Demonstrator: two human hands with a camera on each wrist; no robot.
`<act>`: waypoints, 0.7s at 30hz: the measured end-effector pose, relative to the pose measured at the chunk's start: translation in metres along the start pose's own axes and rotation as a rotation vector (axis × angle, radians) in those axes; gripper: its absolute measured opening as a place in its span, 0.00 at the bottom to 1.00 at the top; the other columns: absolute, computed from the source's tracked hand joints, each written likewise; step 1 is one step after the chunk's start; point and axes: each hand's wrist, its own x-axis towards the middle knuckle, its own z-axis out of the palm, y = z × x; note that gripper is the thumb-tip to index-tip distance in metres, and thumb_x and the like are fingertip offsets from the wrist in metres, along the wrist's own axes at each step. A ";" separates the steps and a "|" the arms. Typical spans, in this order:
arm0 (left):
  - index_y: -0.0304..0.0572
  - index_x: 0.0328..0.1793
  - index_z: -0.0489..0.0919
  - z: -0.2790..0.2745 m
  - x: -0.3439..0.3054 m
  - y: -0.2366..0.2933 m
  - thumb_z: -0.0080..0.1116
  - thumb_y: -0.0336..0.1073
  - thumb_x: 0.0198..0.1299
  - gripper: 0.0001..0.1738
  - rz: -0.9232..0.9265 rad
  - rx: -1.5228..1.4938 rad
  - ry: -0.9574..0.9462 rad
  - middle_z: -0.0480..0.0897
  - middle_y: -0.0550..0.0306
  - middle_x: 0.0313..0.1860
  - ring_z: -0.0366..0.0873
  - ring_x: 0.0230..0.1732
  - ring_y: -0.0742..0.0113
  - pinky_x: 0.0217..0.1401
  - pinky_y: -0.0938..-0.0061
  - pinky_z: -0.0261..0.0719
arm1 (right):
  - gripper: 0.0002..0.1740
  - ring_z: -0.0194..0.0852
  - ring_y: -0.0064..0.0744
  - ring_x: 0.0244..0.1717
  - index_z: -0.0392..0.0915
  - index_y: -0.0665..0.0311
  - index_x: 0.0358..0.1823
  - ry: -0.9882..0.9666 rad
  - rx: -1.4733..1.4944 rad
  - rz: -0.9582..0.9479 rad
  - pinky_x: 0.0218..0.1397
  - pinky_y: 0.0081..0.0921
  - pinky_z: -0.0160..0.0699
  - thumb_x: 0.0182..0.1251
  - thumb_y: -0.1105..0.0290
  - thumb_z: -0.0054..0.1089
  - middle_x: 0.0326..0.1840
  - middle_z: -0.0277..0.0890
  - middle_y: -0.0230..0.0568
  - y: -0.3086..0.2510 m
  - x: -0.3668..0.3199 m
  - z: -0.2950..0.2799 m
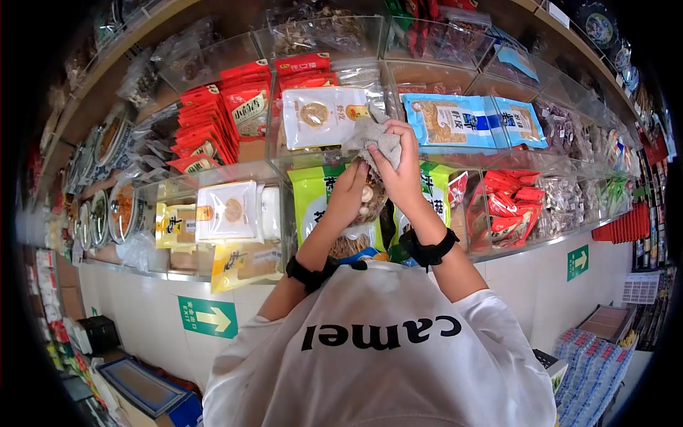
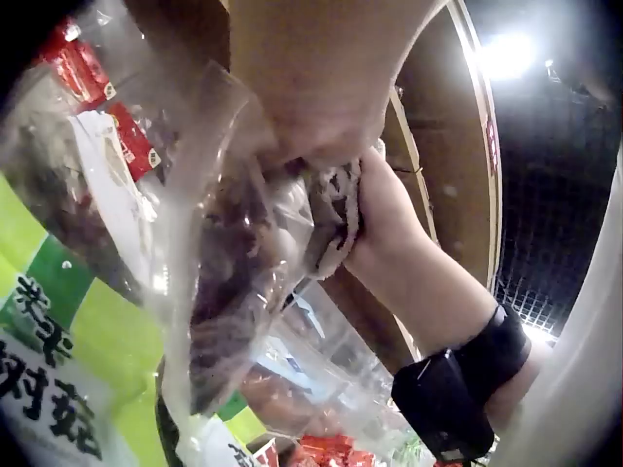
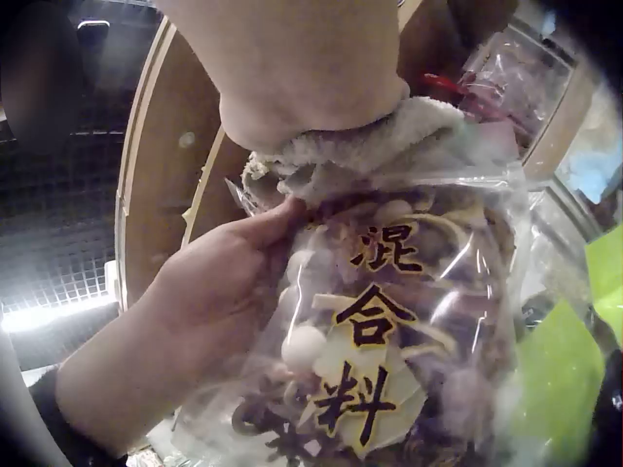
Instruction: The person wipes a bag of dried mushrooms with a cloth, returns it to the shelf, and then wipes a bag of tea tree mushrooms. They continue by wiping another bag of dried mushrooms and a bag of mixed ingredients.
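Note:
A clear plastic bag of mixed dried goods (image 3: 453, 336), with dark printed characters on its front, hangs upright from my left hand (image 1: 346, 193). The left thumb and fingers grip it along its side near the top, as the right wrist view shows. My right hand (image 1: 402, 158) holds a crumpled grey cloth (image 1: 368, 136) against the bag's top edge. Both hands are close together, above green packages (image 1: 309, 196) in the front bins. In the left wrist view the cloth (image 2: 336, 219) sits bunched beneath the right palm, and the left fingers are mostly hidden.
Clear-walled bins (image 1: 455, 153) surround the hands. Red packets (image 1: 206, 132) stand at the left, with a white packet (image 1: 324, 117) just behind the cloth and blue packets (image 1: 455, 121) at the right. Yellow and white packets (image 1: 228, 210) fill the front left bin.

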 end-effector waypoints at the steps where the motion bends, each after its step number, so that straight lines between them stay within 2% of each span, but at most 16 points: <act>1: 0.29 0.45 0.69 0.002 0.000 0.002 0.38 0.41 0.66 0.18 0.047 -0.005 0.036 0.74 0.45 0.33 0.70 0.35 0.59 0.44 0.71 0.67 | 0.21 0.63 0.45 0.47 0.64 0.64 0.40 0.001 -0.001 -0.001 0.53 0.33 0.54 0.47 0.71 0.65 0.47 0.67 0.45 -0.004 0.001 -0.001; 4: 0.28 0.48 0.68 0.000 0.002 0.000 0.37 0.42 0.67 0.20 0.038 0.081 0.014 0.75 0.40 0.37 0.72 0.39 0.54 0.47 0.70 0.67 | 0.21 0.63 0.45 0.48 0.64 0.64 0.39 0.041 -0.066 -0.080 0.53 0.34 0.54 0.46 0.71 0.65 0.47 0.67 0.45 -0.014 0.004 -0.004; 6: 0.27 0.50 0.68 0.000 0.008 -0.014 0.36 0.42 0.67 0.21 0.082 0.117 0.027 0.75 0.38 0.38 0.73 0.41 0.52 0.48 0.69 0.67 | 0.20 0.62 0.44 0.51 0.62 0.65 0.40 0.019 -0.077 -0.094 0.57 0.32 0.57 0.49 0.77 0.63 0.50 0.63 0.48 -0.020 0.007 -0.005; 8: 0.27 0.52 0.68 -0.001 0.009 -0.025 0.35 0.43 0.67 0.23 0.128 0.151 0.040 0.75 0.37 0.40 0.73 0.43 0.49 0.49 0.69 0.67 | 0.21 0.62 0.45 0.51 0.63 0.64 0.41 0.031 -0.105 -0.128 0.56 0.34 0.55 0.47 0.73 0.64 0.49 0.65 0.47 -0.029 0.017 -0.009; 10: 0.27 0.53 0.68 -0.003 0.006 -0.019 0.34 0.46 0.68 0.25 -0.017 0.153 -0.034 0.76 0.41 0.43 0.73 0.44 0.54 0.50 0.70 0.67 | 0.23 0.62 0.47 0.51 0.64 0.64 0.41 0.045 -0.134 -0.163 0.56 0.36 0.53 0.45 0.70 0.66 0.48 0.66 0.46 -0.030 0.020 -0.011; 11: 0.27 0.53 0.68 -0.003 0.007 -0.020 0.34 0.46 0.68 0.25 -0.016 0.154 -0.034 0.76 0.41 0.43 0.73 0.44 0.54 0.50 0.70 0.67 | 0.25 0.61 0.47 0.52 0.65 0.63 0.45 0.150 -0.115 -0.151 0.57 0.37 0.53 0.44 0.70 0.66 0.49 0.66 0.46 -0.028 0.020 -0.011; 12: 0.29 0.53 0.69 -0.003 0.007 -0.020 0.34 0.47 0.68 0.25 -0.023 0.044 0.068 0.76 0.44 0.44 0.73 0.44 0.57 0.50 0.71 0.67 | 0.28 0.60 0.47 0.53 0.66 0.62 0.48 0.255 -0.095 -0.139 0.57 0.38 0.52 0.43 0.70 0.65 0.50 0.65 0.45 -0.026 0.019 -0.011; 13: 0.30 0.53 0.70 -0.003 0.007 -0.020 0.33 0.48 0.68 0.26 -0.030 -0.066 0.171 0.77 0.48 0.45 0.73 0.45 0.60 0.51 0.72 0.67 | 0.28 0.60 0.47 0.53 0.66 0.62 0.48 0.255 -0.094 -0.140 0.57 0.38 0.52 0.43 0.70 0.65 0.50 0.65 0.45 -0.024 0.016 -0.011; 15: 0.31 0.53 0.70 -0.006 0.007 -0.013 0.33 0.49 0.68 0.26 -0.086 -0.128 0.173 0.77 0.51 0.46 0.72 0.45 0.64 0.52 0.73 0.66 | 0.33 0.58 0.46 0.55 0.68 0.56 0.54 0.242 -0.278 -0.100 0.57 0.39 0.52 0.41 0.71 0.64 0.51 0.64 0.44 -0.022 0.006 -0.010; 16: 0.32 0.53 0.71 -0.007 0.006 -0.008 0.33 0.50 0.68 0.27 -0.143 -0.190 0.174 0.76 0.54 0.46 0.72 0.45 0.67 0.53 0.74 0.66 | 0.33 0.58 0.45 0.55 0.72 0.51 0.54 0.072 -0.435 -0.134 0.57 0.39 0.51 0.38 0.72 0.62 0.51 0.65 0.42 -0.024 -0.002 -0.010; 17: 0.32 0.53 0.71 -0.006 0.005 -0.004 0.33 0.50 0.68 0.27 -0.143 -0.191 0.175 0.76 0.54 0.46 0.72 0.45 0.67 0.53 0.74 0.66 | 0.33 0.58 0.45 0.55 0.72 0.51 0.54 0.071 -0.435 -0.134 0.57 0.39 0.51 0.38 0.72 0.62 0.51 0.65 0.42 -0.017 -0.006 -0.008; 19: 0.32 0.52 0.72 -0.005 0.003 0.001 0.33 0.52 0.68 0.28 -0.216 -0.265 0.183 0.76 0.54 0.46 0.71 0.43 0.69 0.52 0.77 0.66 | 0.29 0.58 0.44 0.55 0.75 0.50 0.50 -0.151 -0.509 -0.226 0.57 0.38 0.52 0.38 0.72 0.61 0.50 0.65 0.41 -0.004 -0.015 -0.004; 21: 0.33 0.52 0.72 -0.004 0.000 0.004 0.33 0.52 0.67 0.28 -0.159 -0.291 0.165 0.77 0.54 0.46 0.71 0.42 0.70 0.51 0.77 0.66 | 0.26 0.59 0.43 0.55 0.76 0.50 0.47 -0.159 -0.477 -0.199 0.56 0.38 0.52 0.39 0.72 0.60 0.50 0.65 0.41 0.006 -0.015 -0.009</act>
